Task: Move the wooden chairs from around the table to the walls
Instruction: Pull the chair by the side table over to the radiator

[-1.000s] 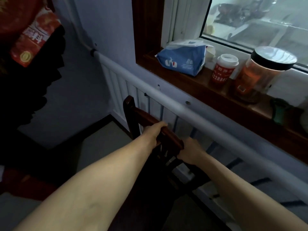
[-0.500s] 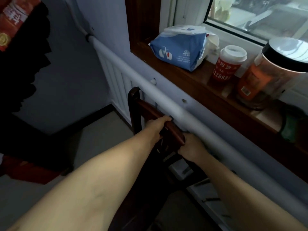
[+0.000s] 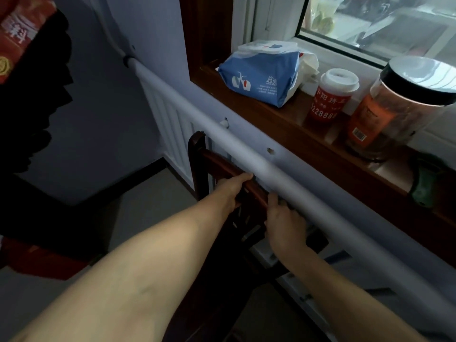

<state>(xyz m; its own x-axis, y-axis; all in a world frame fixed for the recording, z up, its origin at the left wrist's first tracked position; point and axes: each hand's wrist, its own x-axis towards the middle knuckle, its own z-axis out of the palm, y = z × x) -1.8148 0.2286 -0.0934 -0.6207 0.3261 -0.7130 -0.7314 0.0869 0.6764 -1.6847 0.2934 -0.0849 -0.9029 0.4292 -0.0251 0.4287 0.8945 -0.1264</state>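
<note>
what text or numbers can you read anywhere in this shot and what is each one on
"22888", partly cut off: white digits on the red cup on the windowsill.
"阳": one clear character in the line above those digits; the rest is blurred.
"料": white character on the red package at top left.
Blue tissue pack: small white print, too blurred to read.
Orange jar label: barcode and print, unreadable.

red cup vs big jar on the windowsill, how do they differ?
The red cup is shorter and narrower; the jar beside it is taller and wider. The red cup has a white lid and an opaque red body with white print; the jar has a black lid and a clear body with an orange label, so something dark shows inside. Both stand upright on the wooden windowsill, to the right of the blue tissue pack.
</note>
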